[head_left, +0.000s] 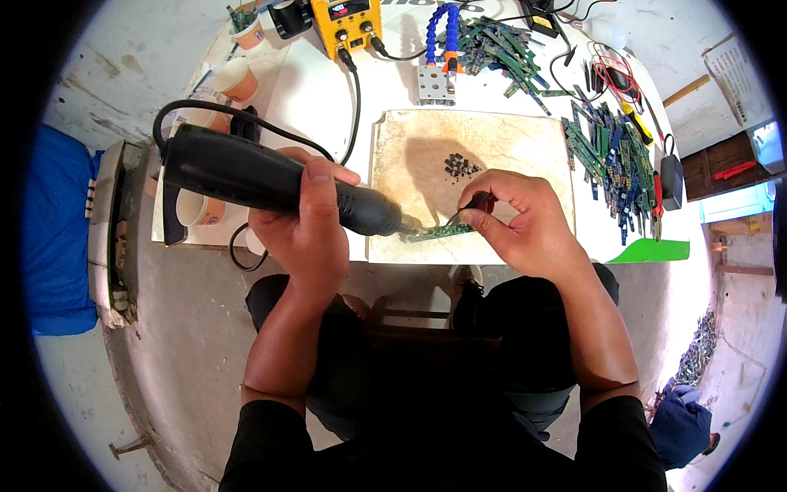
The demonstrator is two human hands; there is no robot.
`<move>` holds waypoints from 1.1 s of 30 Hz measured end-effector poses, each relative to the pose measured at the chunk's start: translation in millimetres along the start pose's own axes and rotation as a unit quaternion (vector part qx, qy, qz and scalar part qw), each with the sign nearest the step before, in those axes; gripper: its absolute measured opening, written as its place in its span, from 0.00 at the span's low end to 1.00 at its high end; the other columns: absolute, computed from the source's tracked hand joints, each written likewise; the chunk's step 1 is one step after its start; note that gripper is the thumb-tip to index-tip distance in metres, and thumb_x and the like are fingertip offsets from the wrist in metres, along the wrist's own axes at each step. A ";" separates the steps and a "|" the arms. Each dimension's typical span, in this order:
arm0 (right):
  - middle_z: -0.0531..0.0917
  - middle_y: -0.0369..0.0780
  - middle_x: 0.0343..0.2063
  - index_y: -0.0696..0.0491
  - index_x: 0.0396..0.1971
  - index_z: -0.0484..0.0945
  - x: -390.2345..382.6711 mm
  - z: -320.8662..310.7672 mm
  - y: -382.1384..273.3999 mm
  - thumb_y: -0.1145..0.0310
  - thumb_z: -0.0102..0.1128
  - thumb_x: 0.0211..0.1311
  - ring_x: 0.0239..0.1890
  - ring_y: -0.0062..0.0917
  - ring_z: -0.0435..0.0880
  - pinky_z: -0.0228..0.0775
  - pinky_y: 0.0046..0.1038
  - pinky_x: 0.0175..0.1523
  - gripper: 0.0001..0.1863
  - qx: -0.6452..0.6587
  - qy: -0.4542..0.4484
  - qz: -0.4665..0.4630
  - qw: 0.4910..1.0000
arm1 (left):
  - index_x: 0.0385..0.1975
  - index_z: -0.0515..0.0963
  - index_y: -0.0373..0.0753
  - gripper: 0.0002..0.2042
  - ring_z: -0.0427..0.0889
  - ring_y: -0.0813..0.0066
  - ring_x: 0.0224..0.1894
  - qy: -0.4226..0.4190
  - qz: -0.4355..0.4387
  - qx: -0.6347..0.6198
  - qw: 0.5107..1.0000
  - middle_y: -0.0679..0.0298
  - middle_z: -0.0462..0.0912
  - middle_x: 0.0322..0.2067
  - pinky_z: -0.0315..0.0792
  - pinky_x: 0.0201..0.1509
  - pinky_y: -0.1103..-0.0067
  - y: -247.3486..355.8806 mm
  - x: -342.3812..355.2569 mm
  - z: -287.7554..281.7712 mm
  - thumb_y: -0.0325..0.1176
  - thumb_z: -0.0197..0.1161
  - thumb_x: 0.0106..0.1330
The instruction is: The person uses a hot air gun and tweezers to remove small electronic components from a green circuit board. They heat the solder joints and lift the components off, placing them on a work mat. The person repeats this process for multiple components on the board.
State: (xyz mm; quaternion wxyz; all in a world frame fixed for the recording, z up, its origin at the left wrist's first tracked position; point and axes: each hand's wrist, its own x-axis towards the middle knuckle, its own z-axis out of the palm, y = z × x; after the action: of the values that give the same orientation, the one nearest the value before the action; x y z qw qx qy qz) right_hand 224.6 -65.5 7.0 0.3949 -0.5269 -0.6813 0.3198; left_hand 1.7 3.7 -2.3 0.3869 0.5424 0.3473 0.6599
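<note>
Left hand (299, 221) and right hand (529, 217) are apart, each closed on a tool near the front edge of the bench (303, 107). By the bench's left edge, paper cups (238, 79) stand in a loose row. Next, the black hot-air gun (238, 168) lies slantwise in my left hand: palm underneath, thumb crossing the barrel toward the far edge, fingertips showing beyond, nozzle pointing right. Past it, at the far edge, sits a yellow control station (348, 25). A tan work board (508, 156) reaches the bench's front edge, small dark chips (461, 167) heaped near its middle. Close to its front edge is a narrow green circuit board (447, 232), right at the nozzle. From the right, wrist bent inward, my thumb and forefinger pinch dark tweezers (479, 199), tips at the circuit board; whether they grip it I cannot tell. Along the bench's right edge, more green strips (611, 164) lie piled.
</note>
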 end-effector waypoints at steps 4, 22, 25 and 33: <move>0.81 0.42 0.26 0.58 0.33 0.79 0.1 -0.5 -1.0 0.78 0.64 0.56 0.28 0.25 0.82 0.73 0.25 0.36 0.05 -0.006 0.000 0.001 1.000 | 0.34 0.72 0.37 0.07 0.78 0.83 0.22 -0.013 -0.002 0.006 1.000 0.62 0.81 0.20 0.72 0.29 0.88 2.1 -0.6 0.1 0.34 0.56 0.68; 0.81 0.40 0.27 0.59 0.32 0.79 -0.3 -0.3 -2.4 0.80 0.65 0.56 0.30 0.21 0.80 0.71 0.23 0.38 0.05 0.003 -0.002 0.018 1.000 | 0.35 0.71 0.36 0.07 0.79 0.82 0.23 0.001 -0.011 -0.005 1.000 0.61 0.81 0.20 0.73 0.30 0.87 7.1 -2.3 2.8 0.34 0.56 0.68; 0.81 0.38 0.27 0.59 0.32 0.79 -0.2 -0.2 -3.9 0.80 0.66 0.56 0.30 0.19 0.79 0.70 0.22 0.39 0.05 0.008 -0.004 0.023 1.000 | 0.34 0.71 0.36 0.06 0.78 0.82 0.24 -0.006 -0.002 -0.023 1.000 0.62 0.81 0.21 0.73 0.31 0.86 6.7 -0.4 0.6 0.32 0.56 0.67; 0.81 0.42 0.26 0.57 0.33 0.79 0.5 2.8 1.0 0.79 0.64 0.57 0.29 0.23 0.82 0.73 0.24 0.37 0.05 0.016 -0.012 0.011 1.000 | 0.34 0.73 0.34 0.04 0.78 0.83 0.26 -0.016 -0.008 -0.039 0.999 0.63 0.82 0.23 0.71 0.35 0.85 5.1 -3.7 -0.9 0.28 0.58 0.67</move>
State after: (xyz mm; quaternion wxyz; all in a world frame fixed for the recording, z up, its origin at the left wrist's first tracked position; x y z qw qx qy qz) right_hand 222.5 -64.8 4.9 0.3914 -0.5244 -0.6748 0.3412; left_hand 0.5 -2.0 0.3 0.4187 0.5346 0.3196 0.6609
